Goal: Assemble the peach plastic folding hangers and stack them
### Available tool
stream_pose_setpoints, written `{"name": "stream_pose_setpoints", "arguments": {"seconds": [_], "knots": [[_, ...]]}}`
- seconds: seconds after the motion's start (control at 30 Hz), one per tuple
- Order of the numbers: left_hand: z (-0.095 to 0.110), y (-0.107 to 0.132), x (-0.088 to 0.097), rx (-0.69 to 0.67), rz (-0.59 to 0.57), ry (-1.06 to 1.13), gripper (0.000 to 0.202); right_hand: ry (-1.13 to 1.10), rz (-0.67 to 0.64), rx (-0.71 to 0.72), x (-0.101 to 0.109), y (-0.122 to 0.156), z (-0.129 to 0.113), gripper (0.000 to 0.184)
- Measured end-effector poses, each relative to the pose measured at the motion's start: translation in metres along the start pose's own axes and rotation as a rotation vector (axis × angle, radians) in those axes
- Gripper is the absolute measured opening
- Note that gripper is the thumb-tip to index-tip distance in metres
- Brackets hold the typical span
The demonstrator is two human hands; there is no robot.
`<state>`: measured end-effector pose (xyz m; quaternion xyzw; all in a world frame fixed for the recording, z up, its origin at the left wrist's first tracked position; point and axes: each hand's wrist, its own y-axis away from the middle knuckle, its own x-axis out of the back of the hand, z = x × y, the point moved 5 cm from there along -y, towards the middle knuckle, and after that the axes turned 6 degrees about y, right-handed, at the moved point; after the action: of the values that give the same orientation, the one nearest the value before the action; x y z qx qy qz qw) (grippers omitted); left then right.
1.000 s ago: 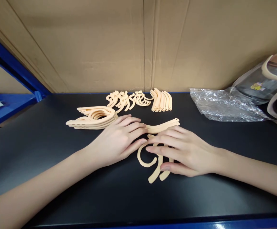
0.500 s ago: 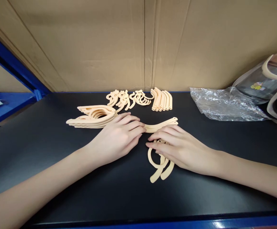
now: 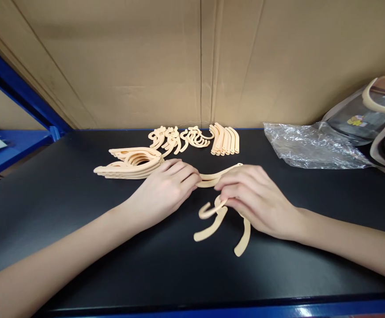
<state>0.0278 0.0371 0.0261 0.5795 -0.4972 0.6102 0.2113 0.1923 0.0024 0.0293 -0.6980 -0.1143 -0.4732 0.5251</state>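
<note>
My left hand (image 3: 166, 191) lies palm down on the black table (image 3: 63, 212), its curled fingers resting on the end of a curved beige plastic arm (image 3: 214, 176). Beside it, my right hand (image 3: 255, 196) pinches a beige hook piece (image 3: 209, 211) and lifts it slightly off the table. Two loose curved beige pieces (image 3: 242, 240) lie under and in front of that hand.
Behind the hands lie a stack of beige hanger bodies (image 3: 131, 162), a heap of hook pieces (image 3: 179, 138) and a row of curved bars (image 3: 224, 140). A crumpled clear plastic bag (image 3: 311, 145) and other bags sit at the right. A cardboard wall stands behind; blue shelving is at the left.
My right hand has gone from lying flat on the pieces to pinching the hook piece and raising it. The two curved pieces have spread apart. My left hand's fingers have curled slightly.
</note>
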Motion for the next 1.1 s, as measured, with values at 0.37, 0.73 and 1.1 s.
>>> {"name": "stream_pose_setpoints", "arguments": {"seconds": [0.37, 0.73, 1.1], "knots": [[0.002, 0.002, 0.001, -0.005, -0.019, -0.055, 0.009, -0.472, 0.244, -0.633, -0.003, 0.014, 0.053, 0.006], [-0.002, 0.006, 0.004, 0.051, -0.008, 0.088, 0.024, -0.544, 0.223, -0.776, -0.009, 0.018, 0.063, 0.008], [-0.017, 0.006, 0.006, 0.355, -0.059, 0.939, 0.014, -0.631, 0.164, -0.767, -0.014, 0.018, 0.064, 0.013]]}}
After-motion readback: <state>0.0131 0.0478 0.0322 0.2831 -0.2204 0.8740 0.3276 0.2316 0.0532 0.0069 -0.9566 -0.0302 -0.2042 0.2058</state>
